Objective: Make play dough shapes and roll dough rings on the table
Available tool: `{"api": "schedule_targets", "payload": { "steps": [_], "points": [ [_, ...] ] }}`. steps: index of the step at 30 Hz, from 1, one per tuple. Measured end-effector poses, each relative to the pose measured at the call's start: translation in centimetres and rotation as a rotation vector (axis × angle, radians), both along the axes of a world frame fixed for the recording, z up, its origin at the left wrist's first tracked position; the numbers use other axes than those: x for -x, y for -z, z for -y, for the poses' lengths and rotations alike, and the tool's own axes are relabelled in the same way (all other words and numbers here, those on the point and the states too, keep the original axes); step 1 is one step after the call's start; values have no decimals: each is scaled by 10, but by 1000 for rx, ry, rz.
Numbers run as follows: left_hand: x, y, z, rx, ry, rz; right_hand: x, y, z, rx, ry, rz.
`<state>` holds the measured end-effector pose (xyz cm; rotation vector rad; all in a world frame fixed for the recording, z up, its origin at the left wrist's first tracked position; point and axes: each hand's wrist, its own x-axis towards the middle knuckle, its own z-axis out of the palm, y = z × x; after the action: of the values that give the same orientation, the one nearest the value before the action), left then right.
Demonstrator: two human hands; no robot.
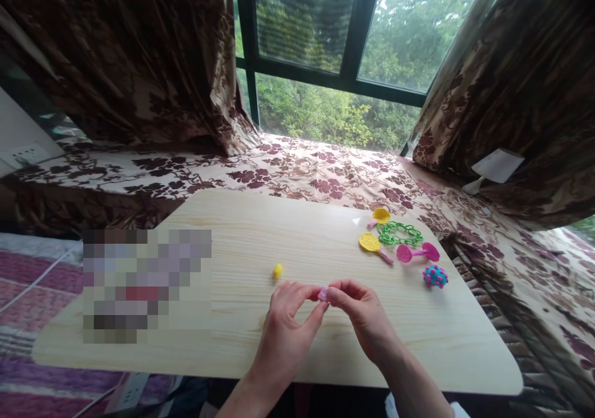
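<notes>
Over the front middle of the table, my left hand (290,319) and my right hand (360,312) meet, fingertips pinched from both sides on a small piece of light pink modelling clay (323,294). The fingers cover part of it. Just beyond my left hand, a small yellow clay lump (277,271) lies on the wood. Clay shapes sit to the right: a yellow racket (370,242) with a pink handle, a second yellow piece (381,214), a green chain loop (400,233), a magenta dumbbell (418,253) and a blue ball (436,276) studded with pink dots.
The pale wooden table (242,232) has rounded corners. On its left, a pixelated patch (149,284) hides whatever is there. Behind it, a flowered cover (297,167) runs to the window, with a white lamp (497,167) at right. A power strip (132,393) lies below the front-left edge.
</notes>
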<state>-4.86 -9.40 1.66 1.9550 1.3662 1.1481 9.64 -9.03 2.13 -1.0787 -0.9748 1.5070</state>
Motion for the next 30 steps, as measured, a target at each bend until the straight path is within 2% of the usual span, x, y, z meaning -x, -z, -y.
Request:
{"api": "schedule_targets", "payload": {
  "steps": [6,11,15,19,23,26,30],
  "points": [
    [2,-1,-1,70,31,26,-4,0,1,-1,-21,129],
    [1,2,-1,4,37,7,-7,0,0,-74,-64,220],
    [-7,10,-1,-93,22,-82,-10,8,-4,-125,-39,330],
    [-20,13,-3,-98,27,-223,-16,20,-6,-293,35,656],
    [-25,10,-7,-70,45,-327,-25,30,-5,-494,80,933],
    [-22,7,-13,-68,46,-341,-31,37,-3,-563,72,1025],
    [-22,9,-19,-46,76,-299,-36,39,1,-558,61,1027]
  ]
}}
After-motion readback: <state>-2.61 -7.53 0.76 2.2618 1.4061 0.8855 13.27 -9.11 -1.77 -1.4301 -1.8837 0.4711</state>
